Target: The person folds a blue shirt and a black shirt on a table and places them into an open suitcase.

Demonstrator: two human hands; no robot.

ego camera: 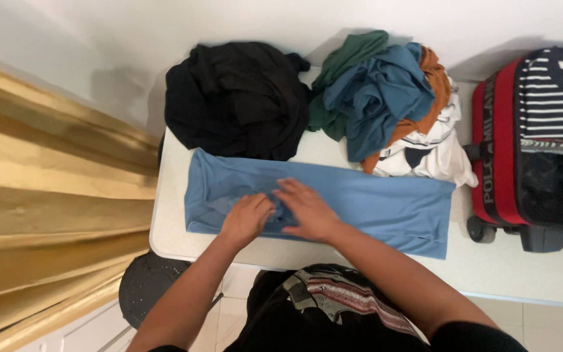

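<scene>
A wide gold curtain (47, 195) hangs along the left, its folds running down beside a white tabletop (522, 274) that stands against a pale wall. At the right end of the tabletop sits a red and black suitcase (500, 150) on its wheels, with a black-and-white striped garment (555, 98) draped over its top. At the back lies a black heap of clothing (236, 98), and just beside it a mixed pile (386, 98) of green, blue, orange and white garments, the blue one on top. Nearer the person a long light-blue cloth (373, 202) is spread flat across the front of the tabletop, from the left edge to near the suitcase. A dark round stool seat (144, 280) shows below the tabletop's front left corner. The left hand (247, 217) rests on the cloth with its fingers curled into a small bunch of fabric; the right hand (307, 208) lies flat just beside it, fingers spread and released, pressing the cloth down.
</scene>
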